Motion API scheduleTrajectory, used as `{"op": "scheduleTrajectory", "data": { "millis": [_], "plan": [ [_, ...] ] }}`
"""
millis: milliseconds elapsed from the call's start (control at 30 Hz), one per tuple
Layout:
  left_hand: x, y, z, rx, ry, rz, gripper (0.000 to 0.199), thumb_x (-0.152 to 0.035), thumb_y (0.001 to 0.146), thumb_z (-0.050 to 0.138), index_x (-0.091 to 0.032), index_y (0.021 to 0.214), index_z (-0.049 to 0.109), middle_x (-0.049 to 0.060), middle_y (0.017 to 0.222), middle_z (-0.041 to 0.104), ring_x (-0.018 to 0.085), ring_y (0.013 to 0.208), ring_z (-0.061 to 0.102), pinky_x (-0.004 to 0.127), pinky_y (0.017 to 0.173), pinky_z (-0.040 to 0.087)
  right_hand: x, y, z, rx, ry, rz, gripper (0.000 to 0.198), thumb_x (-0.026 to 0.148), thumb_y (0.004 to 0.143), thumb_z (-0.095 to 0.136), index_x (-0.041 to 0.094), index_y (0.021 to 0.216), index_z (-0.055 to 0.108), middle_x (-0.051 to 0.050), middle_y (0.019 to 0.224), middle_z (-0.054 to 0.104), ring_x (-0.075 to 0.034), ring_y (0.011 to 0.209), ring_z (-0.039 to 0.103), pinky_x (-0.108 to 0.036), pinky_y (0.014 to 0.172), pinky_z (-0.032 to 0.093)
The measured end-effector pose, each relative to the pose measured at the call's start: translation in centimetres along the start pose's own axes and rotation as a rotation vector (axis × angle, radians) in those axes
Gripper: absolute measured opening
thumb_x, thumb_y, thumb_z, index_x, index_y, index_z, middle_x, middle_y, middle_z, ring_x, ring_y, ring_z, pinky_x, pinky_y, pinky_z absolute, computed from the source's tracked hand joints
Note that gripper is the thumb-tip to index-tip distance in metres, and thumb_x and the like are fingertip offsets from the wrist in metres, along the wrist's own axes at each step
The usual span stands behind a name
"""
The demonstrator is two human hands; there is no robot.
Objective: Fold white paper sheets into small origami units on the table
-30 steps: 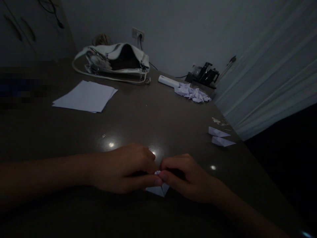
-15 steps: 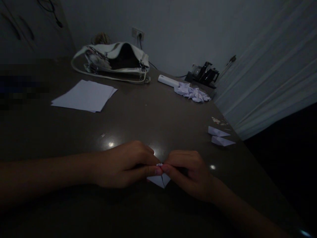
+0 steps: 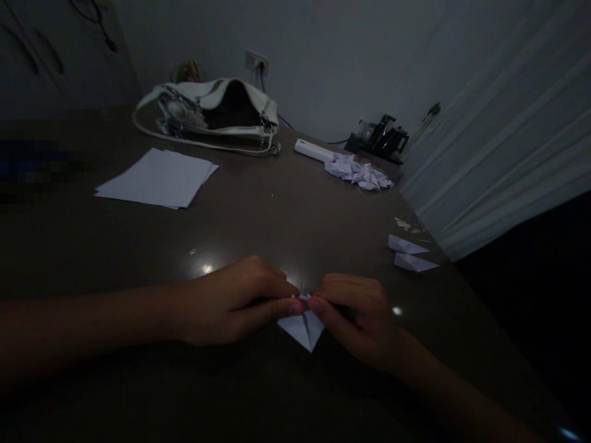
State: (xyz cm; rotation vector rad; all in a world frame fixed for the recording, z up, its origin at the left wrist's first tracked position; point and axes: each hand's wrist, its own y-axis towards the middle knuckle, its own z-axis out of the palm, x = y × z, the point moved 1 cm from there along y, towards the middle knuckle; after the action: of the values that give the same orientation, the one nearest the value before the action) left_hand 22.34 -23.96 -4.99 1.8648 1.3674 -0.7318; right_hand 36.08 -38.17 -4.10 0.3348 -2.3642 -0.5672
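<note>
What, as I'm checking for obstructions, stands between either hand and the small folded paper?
Nothing visible. The left hand and the right hand both pinch the folded paper directly, near its far end. The two folded pieces lie apart, off to the right. Its underside is hidden.

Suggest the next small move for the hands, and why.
Probably press the upper edge of the folded paper flat with the right hand, while the left hand steadies it: both pinch it near that edge, bits of it poke up between them, and its creased lower point sits free below.
</note>
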Motion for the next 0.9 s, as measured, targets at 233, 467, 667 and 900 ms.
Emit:
{"op": "scheduleTrajectory", "data": {
  "millis": [233, 467, 667, 900],
  "plan": [
    [0.4, 0.0, -0.2, -0.155, -0.061, -0.146, 0.044, -0.04, 0.099, 0.037, -0.015, 0.064, 0.05, -0.002, 0.057, 0.049, 0.008, 0.05, 0.046, 0.019, 0.048, 0.034, -0.3, 0.1, -0.9, -0.176, -0.128, 0.043, 0.024, 0.017, 0.091, 0.054, 0.017, 0.067, 0.057, 0.003, 0.056, 0.052, -0.008, 0.049, 0.045, -0.021, 0.048, 0.036],
    [0.0, -0.1, -0.4, -0.301, -0.05, -0.183, 0.046, -0.041, 0.098, 0.038, -0.015, 0.063, 0.052, -0.004, 0.054, 0.047, 0.007, 0.049, 0.043, 0.017, 0.045, 0.032, -0.8, -0.3, -0.8, -0.284, -0.129, 0.241, 0.024, 0.024, 0.092, 0.053, 0.018, 0.07, 0.061, 0.002, 0.061, 0.059, -0.009, 0.053, 0.052, -0.021, 0.05, 0.041],
    [0.2, -0.1, -0.5, -0.42, 0.0, -0.199, 0.043, -0.038, 0.098, 0.04, -0.015, 0.064, 0.055, -0.004, 0.056, 0.05, 0.007, 0.05, 0.044, 0.017, 0.047, 0.032, -1.3, -0.2, -0.7, -0.421, 0.02, 0.354, 0.019, 0.024, 0.09, 0.055, 0.018, 0.073, 0.059, 0.003, 0.059, 0.059, -0.008, 0.05, 0.053, -0.019, 0.046, 0.041],
    [1.1, 0.0, -0.5, -0.489, -0.102, -0.306, 0.046, -0.049, 0.096, 0.04, -0.015, 0.077, 0.064, -0.002, 0.059, 0.054, 0.01, 0.053, 0.048, 0.018, 0.047, 0.035, -1.8, -0.2, -0.6, -0.463, 0.189, 0.419, 0.015, 0.028, 0.09, 0.058, 0.018, 0.079, 0.058, 0.002, 0.063, 0.064, -0.009, 0.055, 0.061, -0.017, 0.045, 0.042]
  ]
}}
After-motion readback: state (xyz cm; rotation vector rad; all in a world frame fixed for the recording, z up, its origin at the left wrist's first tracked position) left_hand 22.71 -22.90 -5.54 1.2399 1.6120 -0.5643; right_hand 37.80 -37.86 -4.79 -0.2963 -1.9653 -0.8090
